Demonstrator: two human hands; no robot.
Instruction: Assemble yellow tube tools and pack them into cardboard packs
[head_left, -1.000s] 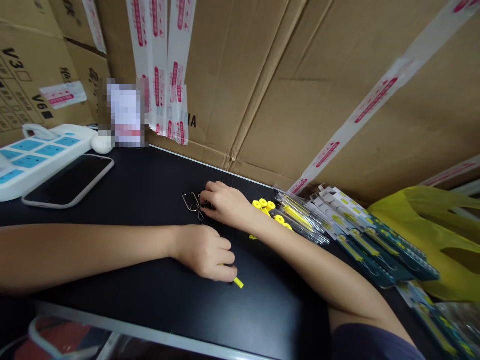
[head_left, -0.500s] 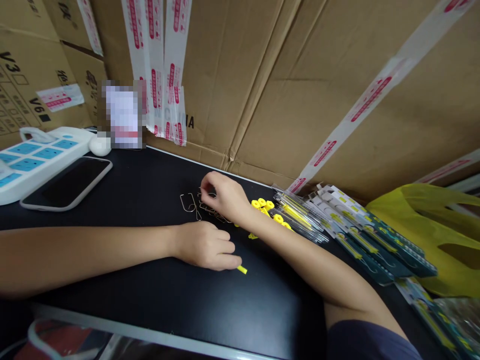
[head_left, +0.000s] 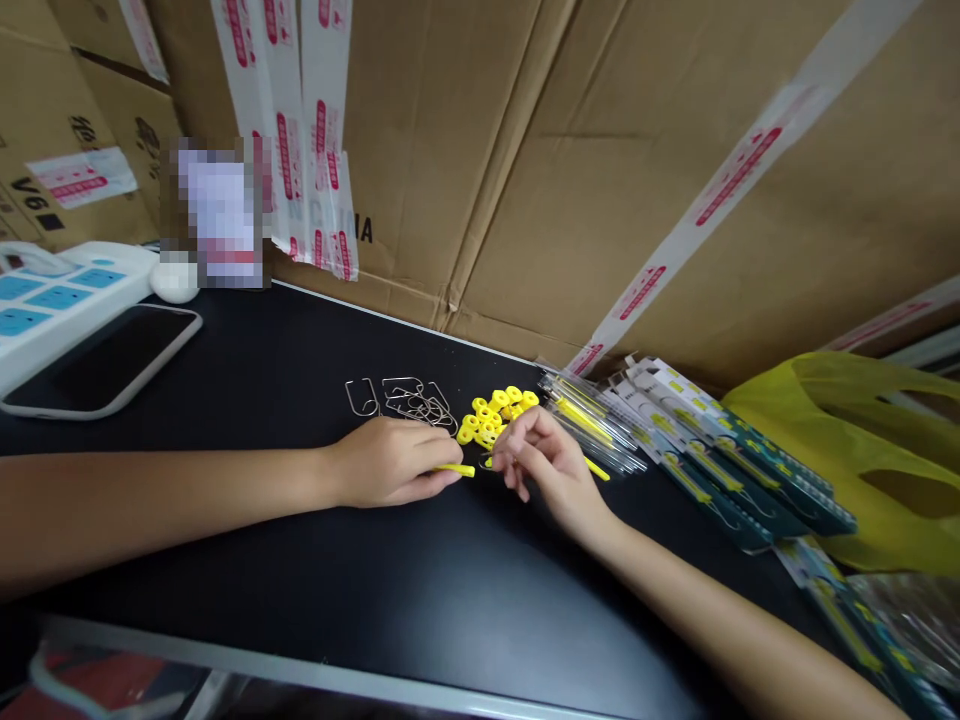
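Over the black desk, the left hand grips a slim yellow plastic rod whose long axis points right, toward a thin bent metal wire the right hand pinches.

- Slim yellow plastic rod: one end hidden in the left grip.
- White, blue-socketed power strip: cut off left.
- Translucent yellow bag: cropped right.

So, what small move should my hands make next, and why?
Probably bring the right hand leftward to the exposed tip of the slim yellow plastic rod: the left hand grips it, and the right seems to pinch a thin, bent metal wire near that tip.
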